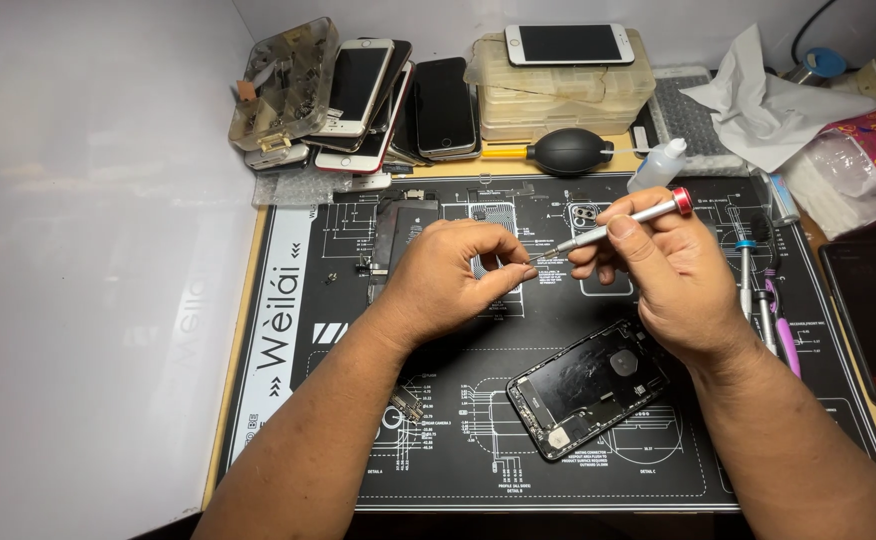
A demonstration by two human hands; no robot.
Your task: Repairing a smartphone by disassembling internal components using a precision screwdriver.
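Observation:
My right hand (663,270) holds a thin silver screwdriver (618,222) with a red cap, its tip slanting down to the left. My left hand (453,275) pinches its fingertips together right at that tip, above the black work mat (358,470); whether something tiny sits between them I cannot tell. Below the hands an opened phone housing (588,388) lies on the mat with its insides showing. A dark phone panel (398,235) rests on the mat behind my left hand, partly hidden by it.
Several phones (373,100) and a clear parts box (283,85) are stacked at the back left. A black air blower (568,152), small dropper bottle (658,165), plastic boxes with a white phone (568,45), crumpled tissue (758,105), more screwdrivers (763,290) and a dark phone (873,320) lie right.

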